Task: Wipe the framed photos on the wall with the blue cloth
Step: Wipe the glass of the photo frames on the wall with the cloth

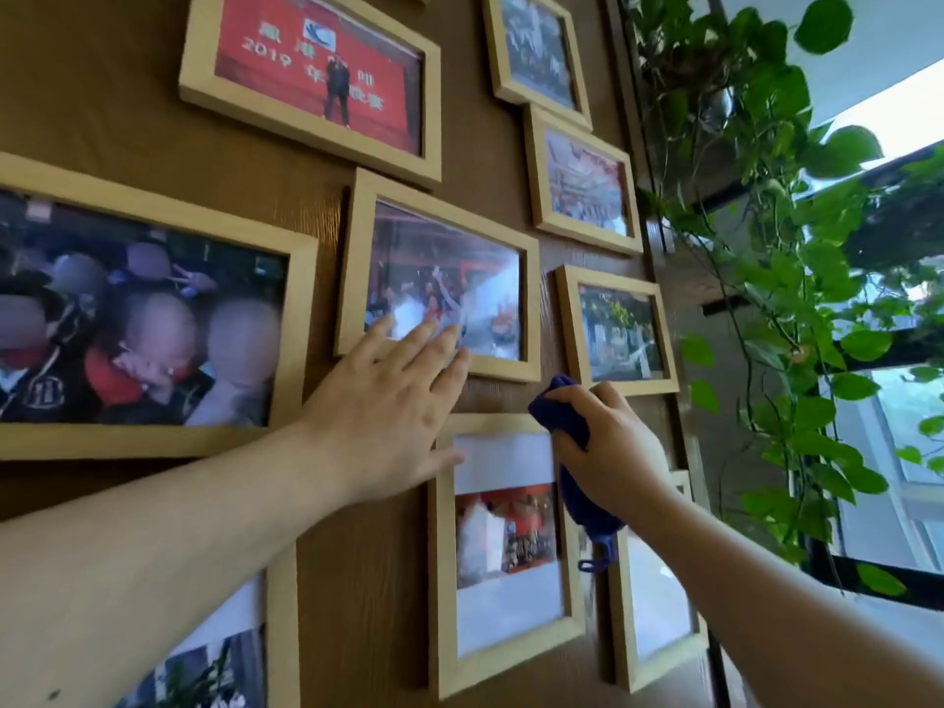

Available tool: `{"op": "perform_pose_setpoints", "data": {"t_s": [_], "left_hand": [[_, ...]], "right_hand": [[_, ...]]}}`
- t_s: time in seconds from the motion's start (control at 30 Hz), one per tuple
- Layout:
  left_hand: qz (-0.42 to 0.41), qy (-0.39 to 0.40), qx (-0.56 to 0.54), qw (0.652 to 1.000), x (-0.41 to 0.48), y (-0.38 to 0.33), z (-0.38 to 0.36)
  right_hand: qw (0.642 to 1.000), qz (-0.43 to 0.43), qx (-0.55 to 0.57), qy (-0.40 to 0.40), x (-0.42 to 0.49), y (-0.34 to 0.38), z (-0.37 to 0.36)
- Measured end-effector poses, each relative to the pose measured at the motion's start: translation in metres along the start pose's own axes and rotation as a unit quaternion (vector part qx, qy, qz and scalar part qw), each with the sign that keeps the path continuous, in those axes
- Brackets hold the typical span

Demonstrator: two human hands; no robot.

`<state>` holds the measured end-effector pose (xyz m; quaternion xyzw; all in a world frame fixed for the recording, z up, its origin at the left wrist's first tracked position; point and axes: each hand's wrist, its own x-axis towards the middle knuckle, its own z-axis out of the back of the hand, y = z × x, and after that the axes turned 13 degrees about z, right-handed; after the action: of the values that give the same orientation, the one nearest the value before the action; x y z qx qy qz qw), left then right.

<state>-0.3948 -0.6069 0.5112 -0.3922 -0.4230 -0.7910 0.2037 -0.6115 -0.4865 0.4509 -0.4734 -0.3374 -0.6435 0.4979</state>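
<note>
Several light wooden framed photos hang on a brown wood-grain wall [102,109]. My left hand [388,406] lies flat and open, fingertips on the lower glass and bottom edge of the middle frame [357,237]. My right hand [608,442] is closed around a bunched blue cloth [559,406], held at the upper right corner of the lower portrait frame [442,605]. A tail of the cloth hangs below the hand over that frame's right side. A small frame [567,319] sits just above my right hand.
A large frame [301,319] hangs at the left and a red-photo frame [431,109] above. More frames line the right column. Trailing green plants [797,278] on dark shelves hang immediately right of the wall, with bright windows behind.
</note>
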Motion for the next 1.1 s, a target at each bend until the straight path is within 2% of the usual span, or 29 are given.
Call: {"op": "perform_pose_setpoints", "data": {"t_s": [0.1, 0.27, 0.43, 0.53, 0.63, 0.7, 0.8, 0.93, 1.03, 1.1], "left_hand": [[-0.012, 0.044, -0.029, 0.999, -0.012, -0.018, -0.012], [-0.001, 0.097, -0.002, 0.995, -0.018, -0.028, -0.032], [0.016, 0.13, 0.008, 0.991, -0.018, -0.027, -0.047], [0.021, 0.129, 0.005, 0.991, -0.018, -0.03, -0.047], [0.023, 0.127, 0.001, 0.992, -0.017, -0.033, -0.047], [0.025, 0.124, -0.003, 0.992, -0.017, -0.033, -0.048], [0.028, 0.121, -0.002, 0.992, -0.019, -0.032, -0.05], [0.03, 0.119, 0.003, 0.992, -0.018, -0.033, -0.05], [0.031, 0.12, 0.012, 0.992, -0.017, -0.034, -0.049], [0.034, 0.121, 0.02, 0.992, -0.016, -0.035, -0.049]], "right_hand": [[0.999, -0.033, 0.027, -0.009, -0.026, 0.004, -0.016], [0.994, -0.096, 0.05, 0.002, -0.043, -0.006, -0.034], [0.993, -0.107, 0.028, 0.037, -0.04, 0.002, -0.047], [0.995, -0.079, 0.052, 0.026, -0.032, 0.023, -0.049], [0.997, 0.036, 0.067, 0.033, -0.024, 0.054, -0.052], [0.994, 0.083, 0.054, 0.039, -0.024, 0.06, -0.052], [0.998, 0.057, -0.011, 0.037, -0.032, 0.035, -0.052], [0.997, -0.054, -0.017, 0.045, -0.052, 0.001, -0.051], [0.997, -0.05, 0.007, 0.06, -0.054, 0.011, -0.051], [0.996, 0.014, 0.034, 0.084, -0.052, 0.03, -0.048]]}}
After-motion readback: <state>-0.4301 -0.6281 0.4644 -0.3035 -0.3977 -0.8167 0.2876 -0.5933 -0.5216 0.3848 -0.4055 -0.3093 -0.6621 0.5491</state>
